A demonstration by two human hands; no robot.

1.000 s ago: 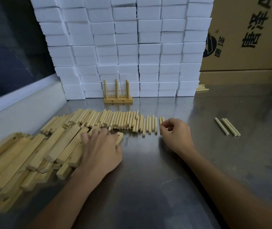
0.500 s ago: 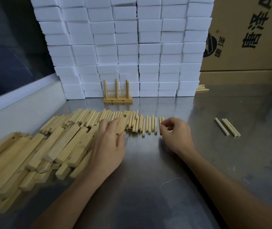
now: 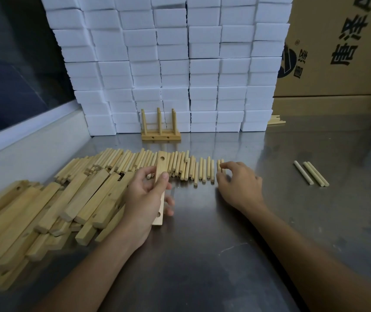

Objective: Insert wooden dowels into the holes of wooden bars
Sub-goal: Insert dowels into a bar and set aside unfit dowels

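My left hand grips a wooden bar lifted off the metal table, its long side pointing away from me and its holes facing up. A heap of more bars lies to its left. A row of wooden dowels runs across the table behind the hands. My right hand rests at the row's right end, its fingertips pinching the last dowel there. An assembled bar with three upright dowels stands at the back.
A wall of white foam blocks closes the back, and a cardboard box stands at the back right. Three loose dowels lie to the right. A white ledge borders the table's left side.
My left hand pulled one bar out of the heap, lifted it and turned it lengthwise toward the table's middle. My right hand stayed at the dowel row's right end.
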